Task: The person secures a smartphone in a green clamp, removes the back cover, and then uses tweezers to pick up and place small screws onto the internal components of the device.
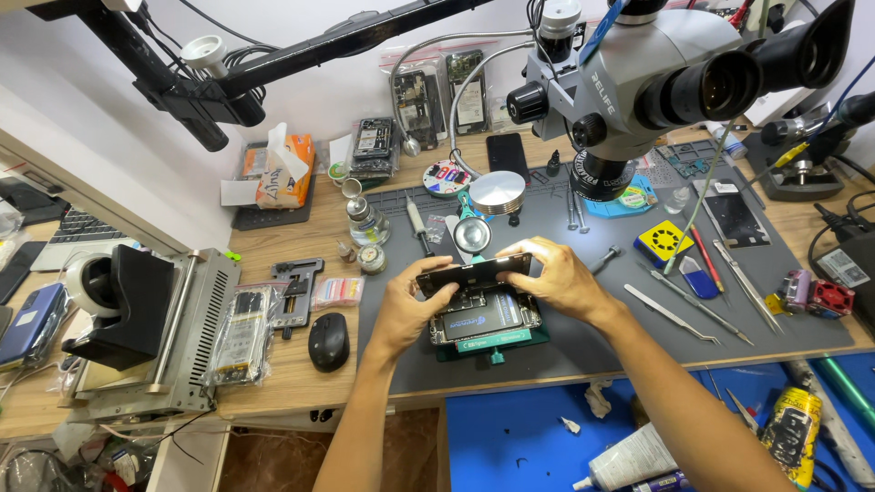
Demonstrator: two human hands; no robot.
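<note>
I have the phone's screen panel [474, 271] lifted on edge above the opened phone body [486, 319], which sits in a green clamp holder [492, 344] on the grey work mat [602, 310], near the middle of the bench and just this side of the microscope [638, 82]. My left hand [412, 305] is closed on the panel's left end, thumb against the near face and fingers curled behind; my right hand [556, 278] pinches the right end the same way, fingertips along the top edge. The panel looks thin, light and stiff, and I judge it brittle: glass that would crack if twisted or bent, and smooth enough to slide out of a loose grip. So I'd take it only by the short edges, both ends supported evenly, with no pressure on the middle of the face. Whether a ribbon cable joins it to the body below I can't tell from here. Tweezers [670, 314] lie to the right on the mat, a black mouse [329, 342] to the left on the wood.
</note>
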